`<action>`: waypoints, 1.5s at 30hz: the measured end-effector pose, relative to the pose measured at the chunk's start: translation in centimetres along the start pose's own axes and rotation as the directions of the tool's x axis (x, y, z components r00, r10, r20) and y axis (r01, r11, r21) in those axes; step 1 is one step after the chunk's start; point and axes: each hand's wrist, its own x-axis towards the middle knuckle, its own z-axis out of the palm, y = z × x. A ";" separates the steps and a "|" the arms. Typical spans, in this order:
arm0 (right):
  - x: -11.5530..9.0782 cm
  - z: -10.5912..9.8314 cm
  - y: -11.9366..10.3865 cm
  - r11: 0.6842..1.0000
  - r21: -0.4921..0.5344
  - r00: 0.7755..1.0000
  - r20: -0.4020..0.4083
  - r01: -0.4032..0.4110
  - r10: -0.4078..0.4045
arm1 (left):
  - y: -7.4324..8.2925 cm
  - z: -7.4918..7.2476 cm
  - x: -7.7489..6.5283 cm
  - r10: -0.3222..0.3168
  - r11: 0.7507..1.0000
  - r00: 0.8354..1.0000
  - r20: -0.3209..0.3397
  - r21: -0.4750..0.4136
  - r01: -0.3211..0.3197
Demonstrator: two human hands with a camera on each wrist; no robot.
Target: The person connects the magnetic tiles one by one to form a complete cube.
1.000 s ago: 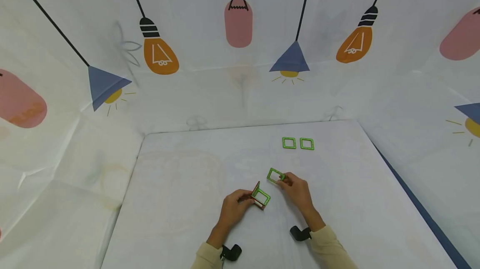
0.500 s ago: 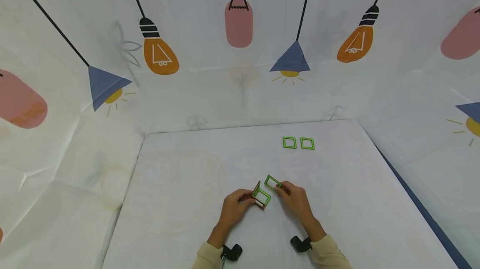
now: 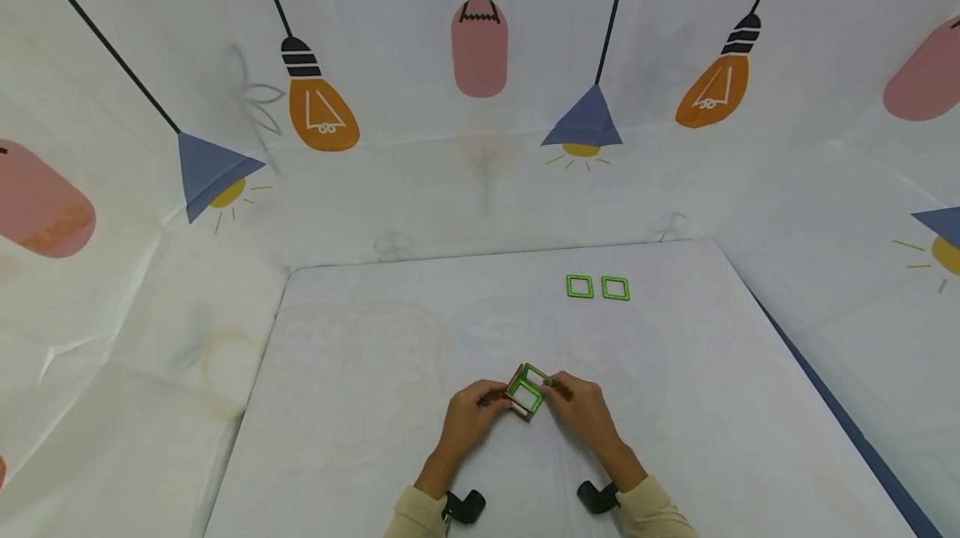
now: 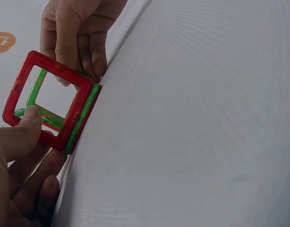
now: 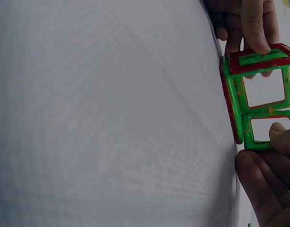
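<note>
My left hand [image 3: 467, 420] pinches a small boxlike build of red and green square magnetic tiles low over the table, its thumb inside the opening of a red tile [image 4: 59, 70] in the left wrist view. My right hand [image 3: 588, 411] pinches a green magnetic tile [image 5: 249, 135] by its outer edge, thumb on one face and fingers behind. In the right wrist view this tile's edge lies right at the edge of another green tile [image 5: 287, 87] of the build. A red tile forms the underside against the table; part of the build is hidden by fingers.
Two green square tiles [image 3: 580, 296] lie side by side toward the back right of the white table [image 3: 375, 421]. White sheeting [image 3: 420, 188] printed with lamps and bulbs surrounds the table. A black wrist camera [image 3: 465, 507] sits on each wrist.
My right hand has moved left and toward me, carrying its green tile from apart to right against the build. My left hand stays nearly still with the build.
</note>
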 end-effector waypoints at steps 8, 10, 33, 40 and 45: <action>0.3 0.0 -0.5 0.999 -0.013 1.000 0.004 0.029 -0.029 | 0.2 -0.1 0.1 -0.015 1.000 1.000 0.013 -0.005 0.015; 0.4 0.1 -0.4 0.999 -0.032 0.999 0.017 0.040 -0.040 | 0.4 -0.1 0.2 -0.014 1.000 1.000 0.013 -0.014 0.014; 1.2 1.0 -0.3 0.997 -0.076 0.994 0.112 -0.003 0.012 | 0.4 -0.8 0.5 -0.043 0.998 0.986 0.159 -0.028 0.048; 1.3 1.1 -0.2 0.997 -0.078 0.989 0.142 -0.024 0.035 | 0.4 -2.1 1.7 -0.025 0.996 0.931 0.363 -0.075 0.057; 1.3 1.1 -0.4 0.997 -0.078 0.988 0.154 -0.020 0.032 | 0.5 -2.9 2.3 -0.058 0.986 0.872 0.486 -0.108 0.125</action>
